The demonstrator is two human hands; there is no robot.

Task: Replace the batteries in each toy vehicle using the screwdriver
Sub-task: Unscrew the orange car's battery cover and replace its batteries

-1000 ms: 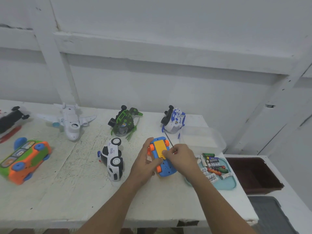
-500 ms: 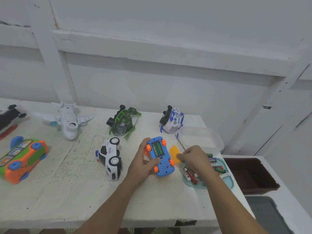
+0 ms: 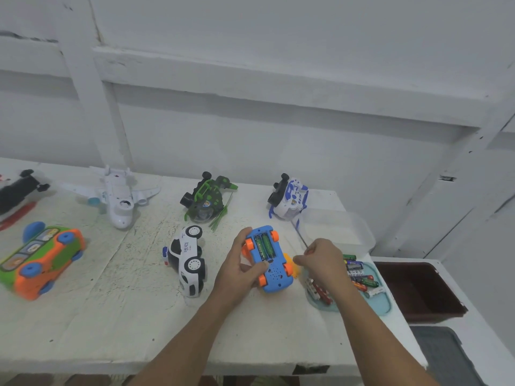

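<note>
Head view: I note the blue toy car (image 3: 269,257) lying wheels-up near the desk's (image 3: 111,316) right edge, roughly midway between the near and far edges. Its battery bay is uncovered, and two green cells (image 3: 263,245) sit side by side inside.

The left hand (image 3: 239,267) grips the car from its left flank. The fingers curl over the far end and the thumb presses on the underside just below the bay.

The right hand (image 3: 320,260) is curled around the screwdriver (image 3: 302,239), whose thin shaft sticks out towards the far edge. Its fingertips reach the yellow cover (image 3: 292,264), which lies on the desk just beside the car's right wheels. I cannot tell whether they pinch it.

Under the right wrist, at the right edge, a teal tray (image 3: 381,305) holds loose batteries (image 3: 359,274). A clear tub (image 3: 342,229) stands just beyond it.

Other items on the desk:
- A white police car (image 3: 185,260) lies on its side, left of the left hand.
- A green vehicle (image 3: 204,200), a blue-and-white vehicle (image 3: 288,197) and a white plane (image 3: 117,195) are lined along the far edge.
- An orange-and-green bus (image 3: 39,259) and a black toy (image 3: 16,190) sit at the left edge.

A brown bin (image 3: 418,291) stands off the desk to the right.
</note>
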